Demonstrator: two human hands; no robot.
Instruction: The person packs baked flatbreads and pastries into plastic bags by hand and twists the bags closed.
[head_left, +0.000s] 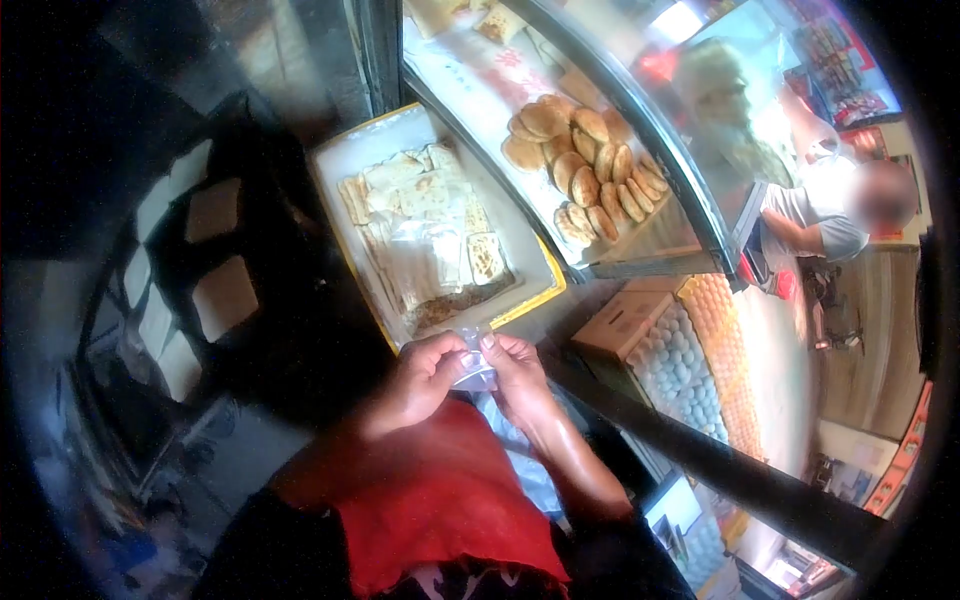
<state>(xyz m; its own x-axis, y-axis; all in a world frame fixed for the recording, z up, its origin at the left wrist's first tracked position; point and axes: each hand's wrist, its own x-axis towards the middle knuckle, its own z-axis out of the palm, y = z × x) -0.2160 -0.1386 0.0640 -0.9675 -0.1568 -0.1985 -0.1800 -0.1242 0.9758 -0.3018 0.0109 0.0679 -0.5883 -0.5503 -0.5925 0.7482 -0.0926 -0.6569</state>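
My left hand (422,380) and my right hand (518,372) are close together in front of my red apron (440,490). Both pinch a small clear plastic bag (478,378) between thumb and fingers, one hand at each side of it. Just beyond my hands is a white bin (535,275) with a yellow rim. Stacked flatbreads (425,215) lie in it, partly under clear plastic. Whether anything is inside the bag I cannot tell.
Right of the bin, a glass display case (690,190) holds round buns (575,165). Pale eggs (680,365) and brown eggs (725,330) lie beyond a dark bar (700,455). Square pale pieces (225,295) lie on a dark surface at left. A person (840,235) stands outside.
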